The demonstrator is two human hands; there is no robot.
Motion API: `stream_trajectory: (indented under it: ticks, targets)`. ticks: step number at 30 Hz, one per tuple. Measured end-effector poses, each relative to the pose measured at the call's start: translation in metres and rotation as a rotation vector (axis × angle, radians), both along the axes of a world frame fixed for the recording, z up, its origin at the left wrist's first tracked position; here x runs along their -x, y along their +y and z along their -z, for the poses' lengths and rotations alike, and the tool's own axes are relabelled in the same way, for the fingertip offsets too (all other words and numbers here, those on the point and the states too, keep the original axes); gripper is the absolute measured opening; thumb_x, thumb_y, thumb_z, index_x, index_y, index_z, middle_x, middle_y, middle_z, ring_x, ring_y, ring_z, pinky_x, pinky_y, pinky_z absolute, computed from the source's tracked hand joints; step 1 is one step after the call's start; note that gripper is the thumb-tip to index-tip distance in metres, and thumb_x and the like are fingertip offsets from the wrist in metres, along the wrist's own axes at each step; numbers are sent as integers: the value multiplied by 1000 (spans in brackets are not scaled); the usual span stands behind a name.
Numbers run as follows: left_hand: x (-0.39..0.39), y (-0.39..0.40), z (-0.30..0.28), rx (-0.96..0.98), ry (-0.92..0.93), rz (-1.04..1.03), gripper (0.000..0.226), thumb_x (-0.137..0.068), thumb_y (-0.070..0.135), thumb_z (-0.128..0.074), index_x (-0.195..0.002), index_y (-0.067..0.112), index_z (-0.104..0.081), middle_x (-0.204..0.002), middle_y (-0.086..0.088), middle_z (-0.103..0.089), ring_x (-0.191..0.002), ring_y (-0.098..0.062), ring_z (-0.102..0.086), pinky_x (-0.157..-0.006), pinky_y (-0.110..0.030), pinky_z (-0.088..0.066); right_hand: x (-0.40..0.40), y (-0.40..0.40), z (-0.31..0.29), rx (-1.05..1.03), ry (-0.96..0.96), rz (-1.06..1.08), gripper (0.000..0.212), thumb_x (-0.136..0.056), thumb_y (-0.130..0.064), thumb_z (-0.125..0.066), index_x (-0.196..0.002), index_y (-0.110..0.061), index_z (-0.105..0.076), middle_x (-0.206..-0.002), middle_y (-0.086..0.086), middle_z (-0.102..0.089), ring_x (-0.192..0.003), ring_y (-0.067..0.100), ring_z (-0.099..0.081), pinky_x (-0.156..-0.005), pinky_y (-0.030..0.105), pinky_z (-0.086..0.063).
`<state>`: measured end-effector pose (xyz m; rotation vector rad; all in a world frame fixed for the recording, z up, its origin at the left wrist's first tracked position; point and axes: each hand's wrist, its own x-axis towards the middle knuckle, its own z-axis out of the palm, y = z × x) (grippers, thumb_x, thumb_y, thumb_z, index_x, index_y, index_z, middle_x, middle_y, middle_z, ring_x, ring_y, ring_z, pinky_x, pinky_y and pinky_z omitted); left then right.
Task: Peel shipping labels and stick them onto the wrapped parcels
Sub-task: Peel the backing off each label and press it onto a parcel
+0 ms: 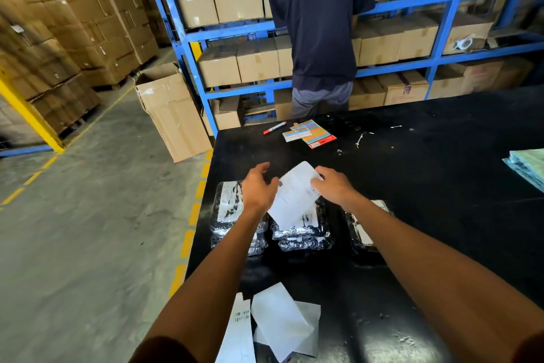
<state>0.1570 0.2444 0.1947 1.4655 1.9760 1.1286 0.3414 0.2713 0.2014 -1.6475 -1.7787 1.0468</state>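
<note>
Both hands are up over the near-left part of the black table [412, 186], sharing one white label sheet [297, 198] that tilts above the middle wrapped parcel [303, 233]. The left hand [259, 189] has its fingers curled, with the thumb against the sheet's left edge; the right hand [335, 187] pinches the sheet's right edge near the top corner. Three shiny wrapped parcels sit in a row under the arms: the left parcel [229, 209] already wears a white label and lies just beside the table's left edge, the middle one is partly covered by the sheet, and the right parcel [362, 233] is mostly hidden by the right forearm. Nearer the body, loose white backing sheets [279, 324] lie overlapped on the table, one of them poking past the left edge. To the right of the parcels the tabletop runs open and dark out to a blue-green stack [527, 168] at the far right edge. Toward the far side lie a red marker [274, 128] and coloured cards [312, 134]. Beyond stands a person [321, 24] facing blue shelving [188, 39] loaded with cartons; grey floor with yellow dashes runs along the left.
</note>
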Motion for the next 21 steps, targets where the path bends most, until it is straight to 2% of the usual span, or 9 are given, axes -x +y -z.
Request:
stream_trajectory:
  ticks: [2,4,6,10,12,15,17,19,21]
  targets:
    - [2,3,-4,60,65,44,48,-84,29,-67,-128,13,-60,-122,-4,-66,-104,-19,-65,-92,-34,-54,1,1,0,-17,-60,-49,13,-91,-16,-46,-79,-12,-43,-74,3,-48,-61,15,-42,-52,28,-29]
    - [4,5,-8,138,-58,143,31,-87,23,-68,-114,9,-69,-105,-4,-71,-92,-16,-66,-75,-21,-52,3,3,1,-19,-84,-79,13,-88,-17,-47,-78,-13,-41,-76,5,-47,-64,18,-41,-55,31,-29]
    - [6,6,-5,169,-148,231,20,-91,23,-66,-99,7,-75,-93,-6,-73,-83,-16,-65,-69,-21,-51,4,6,1,-16,-109,-92,13,-86,-18,-48,-76,-15,-41,-77,5,-47,-65,18,-41,-58,31,-30]
    - [9,11,1,163,-322,223,42,-92,48,-60,-94,9,-76,-88,-3,-76,-76,-14,-69,-72,-26,-56,5,14,0,-5,-152,-103,12,-86,-19,-50,-75,-14,-49,-83,5,-57,-69,18,-52,-55,27,-36]
    - [9,17,7,187,-258,259,30,-86,36,-72,-92,7,-75,-86,-1,-75,-68,-7,-68,-59,-15,-53,3,19,2,10,-185,-122,13,-86,-21,-49,-75,-15,-51,-86,4,-59,-71,17,-54,-55,26,-38]
    - [7,24,17,209,-184,267,12,-81,11,-78,-89,4,-74,-82,-6,-72,-66,-13,-64,-52,-15,-48,-2,25,9,22,-193,-141,11,-86,-21,-51,-75,-22,-52,-90,3,-60,-81,20,-58,-61,28,-42]
    - [3,30,22,183,-246,188,8,-79,7,-78,-85,2,-73,-76,-7,-68,-61,-12,-58,-51,-18,-45,-7,33,19,-47,-161,-138,15,-85,-18,-57,-96,-27,-60,-101,3,-61,-95,23,-59,-76,33,-48]
    - [0,39,24,160,-316,111,6,-80,5,-76,-78,6,-70,-74,-8,-65,-61,-15,-55,-56,-24,-45,-13,37,28,-142,-47,6,53,-83,-20,-68,-132,-29,-49,-118,1,-52,-107,17,-53,-92,35,-45]
    - [0,49,27,172,-382,42,8,-82,4,-73,-76,7,-69,-77,-9,-68,-64,-18,-60,-63,-31,-52,-15,41,35,-60,123,202,69,-82,-29,-74,-142,-27,-39,-122,-5,-46,-107,12,-49,-96,35,-45]
